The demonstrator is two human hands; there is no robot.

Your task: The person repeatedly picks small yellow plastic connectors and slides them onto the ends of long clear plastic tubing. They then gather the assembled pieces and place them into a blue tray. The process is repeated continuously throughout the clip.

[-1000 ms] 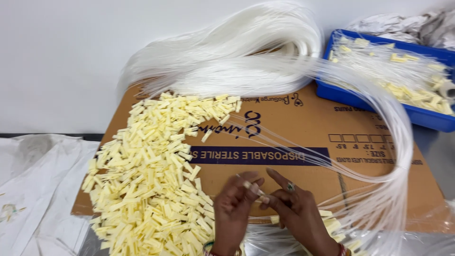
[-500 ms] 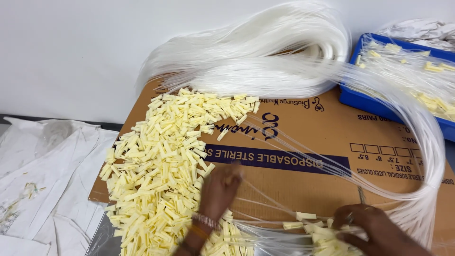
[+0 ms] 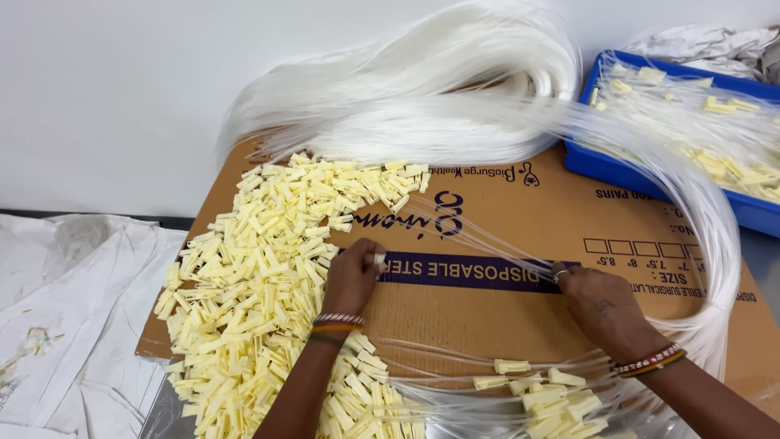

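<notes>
The left hand [image 3: 352,279] is sitting just left of the frame's centre, at the right edge of a big heap of pale yellow plastic clips [image 3: 260,284], with its fingers curled shut and pinching a small whitish piece at the fingertips; whether that piece is a clip or a tube end is too small to tell. Bangles are circling its wrist. The right hand [image 3: 601,309] is lying to the right of centre, knuckles up, its fingers closing on thin clear tubes [image 3: 487,244] that are stretching in a loose fan from the left hand toward it. Both hands are resting over a flattened brown cardboard box [image 3: 504,325] that is serving as the work surface.

The tubes are belonging to a large white bundle of tubing [image 3: 422,89] that is arching across the top of the frame and sweeping down the right side in a wide loop. At the lower middle, a smaller group of yellow clips [image 3: 544,398] is lying among the tube strands, below the right hand. A blue tray [image 3: 650,175] is standing in the upper right corner, holding more tubes and clips. Crumpled white plastic sheeting [image 3: 73,325] is lying at the lower left, beside the cardboard.
</notes>
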